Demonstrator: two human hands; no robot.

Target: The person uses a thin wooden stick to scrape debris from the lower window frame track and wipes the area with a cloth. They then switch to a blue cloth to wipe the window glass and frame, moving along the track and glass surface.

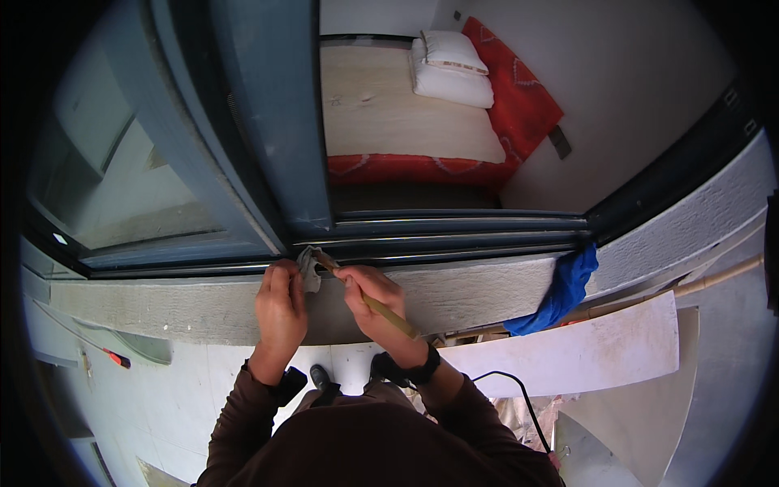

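My right hand (372,295) grips a slim wooden handle (389,315), its far end pressed to a crumpled whitish cloth (310,271) at the sliding window's lower track (426,243). At the cloth's left edge is my left hand (281,299), fingers bent together; whether they pinch the cloth cannot be told. Both hands are over the rough pale sill (462,283). The tool's tip is partly hidden by the cloth. Left of the track's open stretch stand the blue-grey sash frames (274,109).
A blue cloth (557,295) hangs over the sill on the right. Below it lie a bamboo pole (724,277) and white boards (608,347). A black cable (523,389) curves near my right arm. Inside, a bed (401,115) holds white pillows (453,73).
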